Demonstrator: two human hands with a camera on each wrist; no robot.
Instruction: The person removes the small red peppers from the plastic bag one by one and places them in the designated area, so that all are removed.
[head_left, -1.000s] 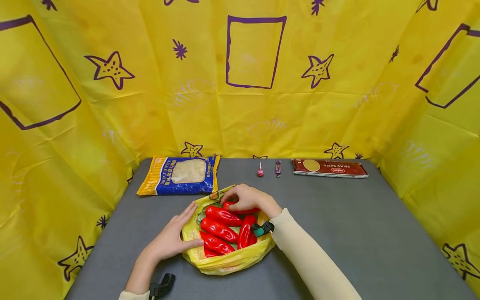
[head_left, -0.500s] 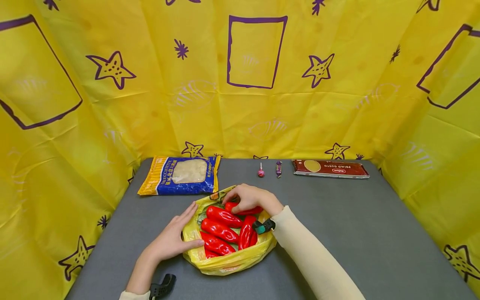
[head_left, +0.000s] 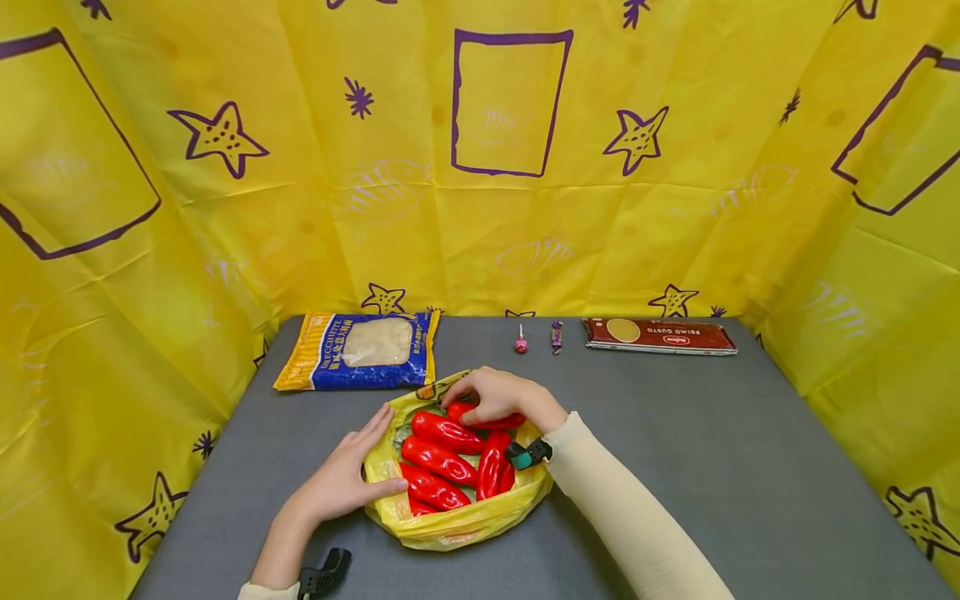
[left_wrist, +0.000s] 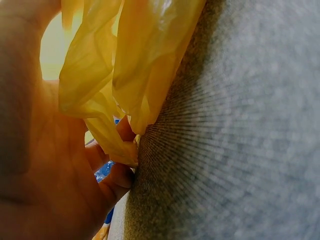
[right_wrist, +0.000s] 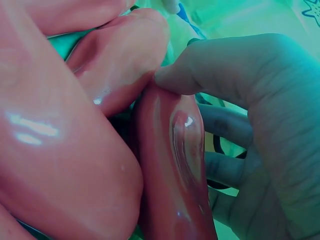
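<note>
A yellow plastic bag (head_left: 472,531) sits open on the grey table, its rim spread wide. Inside lie several long, glossy red peppers (head_left: 441,460), some with green stem ends. My left hand (head_left: 341,477) holds the bag's left side, thumb over the rim and fingers along the outside; in the left wrist view the yellow plastic (left_wrist: 145,60) hangs beside the palm, close over the table. My right hand (head_left: 498,395) reaches into the far right of the bag and grips a red pepper (right_wrist: 172,165) between thumb and fingers. That pepper lies against the others.
Behind the bag on the left is a blue and yellow orecchiette pasta packet (head_left: 375,342). Along the back of the table (head_left: 712,467) lie a lollipop (head_left: 521,342), a purple wrapped candy (head_left: 557,337) and a brown biscuit pack (head_left: 660,337). Yellow patterned cloth (head_left: 510,233) walls the table.
Both hands stay nearly where they were; the right hand and the pepper it grips shift only very slightly to the right. The bag and the other things have not moved.
</note>
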